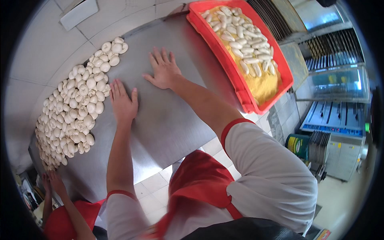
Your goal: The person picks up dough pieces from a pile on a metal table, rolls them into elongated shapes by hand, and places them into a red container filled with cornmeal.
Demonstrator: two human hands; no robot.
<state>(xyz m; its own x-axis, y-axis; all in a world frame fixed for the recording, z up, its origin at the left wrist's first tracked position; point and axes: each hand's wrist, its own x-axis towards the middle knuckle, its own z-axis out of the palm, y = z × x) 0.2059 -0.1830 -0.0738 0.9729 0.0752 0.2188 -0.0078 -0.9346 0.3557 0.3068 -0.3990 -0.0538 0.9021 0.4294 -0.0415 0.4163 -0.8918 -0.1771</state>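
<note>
My left hand [123, 105] lies palm down with fingers outstretched, beside the right edge of a big heap of pale dough balls [74, 106]. Its fingertips are close to the nearest balls. Farther right, my right hand [164, 71] is palm down over the steel table [160, 120], fingers spread and thumb out. Neither hand shows anything gripped; what may lie under the palms is hidden. Beyond the right hand stands a red plastic tray [236, 86] with yellow crumbs [262, 90] and many white, finger-shaped dough pieces [250, 50] on them.
At the lower left a co-worker's hands [55, 183] reach to the near end of the dough heap. A tiled wall [36, 44] borders the table's far side. Stacked dark baking trays [272, 18], racks and a blue-fronted oven [332, 118] stand at the right.
</note>
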